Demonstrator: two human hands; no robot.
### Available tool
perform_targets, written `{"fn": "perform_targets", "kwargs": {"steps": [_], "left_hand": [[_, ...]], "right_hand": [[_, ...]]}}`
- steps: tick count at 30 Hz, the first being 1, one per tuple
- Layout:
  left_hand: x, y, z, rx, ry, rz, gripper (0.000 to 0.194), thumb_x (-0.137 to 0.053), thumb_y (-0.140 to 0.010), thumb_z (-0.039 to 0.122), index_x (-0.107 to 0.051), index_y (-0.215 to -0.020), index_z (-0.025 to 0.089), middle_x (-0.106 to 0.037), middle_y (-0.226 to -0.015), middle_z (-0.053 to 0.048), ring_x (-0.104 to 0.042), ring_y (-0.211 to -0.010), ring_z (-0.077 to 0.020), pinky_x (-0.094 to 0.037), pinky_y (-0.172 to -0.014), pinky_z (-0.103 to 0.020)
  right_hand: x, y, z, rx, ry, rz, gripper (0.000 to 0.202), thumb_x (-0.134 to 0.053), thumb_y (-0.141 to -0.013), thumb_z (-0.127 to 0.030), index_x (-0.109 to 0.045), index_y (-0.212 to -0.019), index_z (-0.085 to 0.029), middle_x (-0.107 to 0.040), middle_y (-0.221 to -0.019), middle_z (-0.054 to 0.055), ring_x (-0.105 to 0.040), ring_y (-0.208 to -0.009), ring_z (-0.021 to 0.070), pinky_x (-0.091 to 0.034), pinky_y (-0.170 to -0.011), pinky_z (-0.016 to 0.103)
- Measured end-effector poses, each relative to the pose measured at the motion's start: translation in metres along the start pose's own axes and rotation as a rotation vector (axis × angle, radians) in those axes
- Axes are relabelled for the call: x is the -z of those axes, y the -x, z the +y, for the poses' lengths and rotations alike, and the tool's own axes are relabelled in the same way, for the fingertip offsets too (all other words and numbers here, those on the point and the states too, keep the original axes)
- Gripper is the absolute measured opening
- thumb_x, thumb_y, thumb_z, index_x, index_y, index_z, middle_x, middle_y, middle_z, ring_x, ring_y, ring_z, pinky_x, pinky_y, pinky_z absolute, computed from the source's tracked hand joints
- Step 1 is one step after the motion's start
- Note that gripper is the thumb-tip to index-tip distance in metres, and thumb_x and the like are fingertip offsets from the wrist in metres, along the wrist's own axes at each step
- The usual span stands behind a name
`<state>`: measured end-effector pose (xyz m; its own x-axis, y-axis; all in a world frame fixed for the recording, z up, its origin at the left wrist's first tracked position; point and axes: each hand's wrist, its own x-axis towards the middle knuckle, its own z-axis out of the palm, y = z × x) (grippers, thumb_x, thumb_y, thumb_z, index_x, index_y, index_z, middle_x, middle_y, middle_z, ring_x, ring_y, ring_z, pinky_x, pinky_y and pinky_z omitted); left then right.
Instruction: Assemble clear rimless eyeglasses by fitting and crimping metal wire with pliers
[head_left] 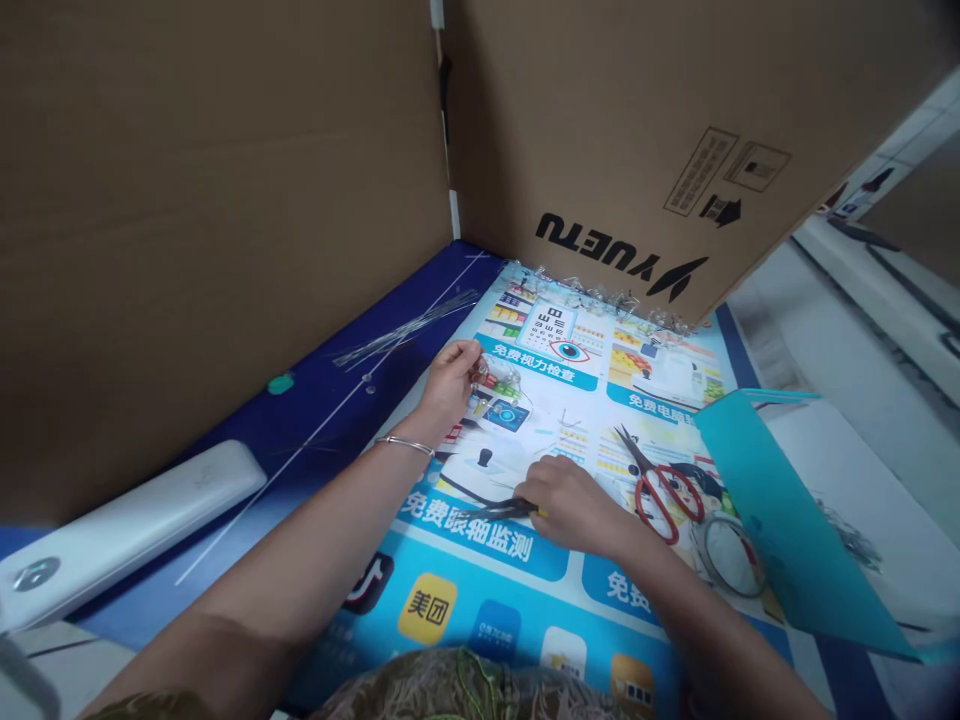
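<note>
My left hand [451, 380] is closed in a pinch on a small clear wire piece [504, 374], whose thin loops stick out to the right of the fingers. Lower and to the right, my right hand [564, 500] is wrapped round dark-handled pliers [495, 510], their narrow end pointing left over the printed poster. Both hands are above the poster [480, 580]. Red-handled scissors [664, 495] lie right of my right hand, with a round roll [727, 555] beside them.
Cardboard walls [225, 200] stand behind and left. Clear wire pieces [615, 300] line the back edge. Thin wires [405, 330] lie on the blue surface. A white device [142, 530] is at left, a teal-edged box [802, 530] at right.
</note>
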<state>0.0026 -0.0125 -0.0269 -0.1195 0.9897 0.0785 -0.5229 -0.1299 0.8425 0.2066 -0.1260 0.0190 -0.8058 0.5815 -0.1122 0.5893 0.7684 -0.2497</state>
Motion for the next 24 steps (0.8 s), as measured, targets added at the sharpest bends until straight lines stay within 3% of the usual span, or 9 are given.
{"fn": "perform_targets", "kwargs": {"steps": [7, 12, 19, 24], "left_hand": [[-0.008, 0.008, -0.006, 0.114, -0.213, -0.103, 0.023, -0.062, -0.071, 0.037, -0.055, -0.07, 0.015, -0.054, -0.06, 0.0, -0.047, -0.05, -0.0071, -0.033, -0.046, -0.019], [-0.011, 0.011, -0.014, 0.158, -0.362, -0.21, 0.024, -0.061, -0.071, 0.038, -0.055, -0.068, 0.015, -0.054, -0.057, 0.0, -0.042, -0.045, -0.0064, -0.03, -0.042, -0.018], [-0.009, 0.01, -0.022, 0.118, -0.521, -0.322, 0.023, -0.055, -0.074, 0.037, -0.056, -0.069, 0.015, -0.055, -0.058, 0.0, -0.042, -0.044, -0.0073, -0.031, -0.04, -0.018], [-0.008, 0.01, -0.023, 0.077, -0.601, -0.363, 0.019, -0.053, -0.075, 0.034, -0.058, -0.072, 0.015, -0.055, -0.058, 0.0, -0.044, -0.046, -0.008, -0.032, -0.042, -0.018]], "right_hand": [[0.012, 0.002, -0.022, 0.108, 0.311, -0.002, 0.013, -0.041, -0.085, -0.012, -0.052, -0.079, -0.015, -0.052, -0.079, 0.006, -0.042, -0.082, 0.0188, -0.029, -0.071, 0.034], [0.014, 0.002, -0.028, 0.158, 0.391, -0.006, 0.012, -0.042, -0.085, -0.012, -0.052, -0.08, -0.014, -0.053, -0.077, 0.007, -0.042, -0.079, 0.0192, -0.029, -0.068, 0.035], [0.008, 0.002, -0.02, 0.164, 0.332, 0.011, 0.012, -0.043, -0.084, -0.012, -0.053, -0.079, -0.015, -0.054, -0.077, 0.007, -0.043, -0.08, 0.0188, -0.029, -0.069, 0.034], [0.011, 0.003, -0.006, 0.138, 0.09, -0.009, 0.006, -0.051, -0.076, -0.021, -0.054, -0.079, -0.016, -0.055, -0.08, 0.005, -0.044, -0.084, 0.0187, -0.032, -0.074, 0.031]]}}
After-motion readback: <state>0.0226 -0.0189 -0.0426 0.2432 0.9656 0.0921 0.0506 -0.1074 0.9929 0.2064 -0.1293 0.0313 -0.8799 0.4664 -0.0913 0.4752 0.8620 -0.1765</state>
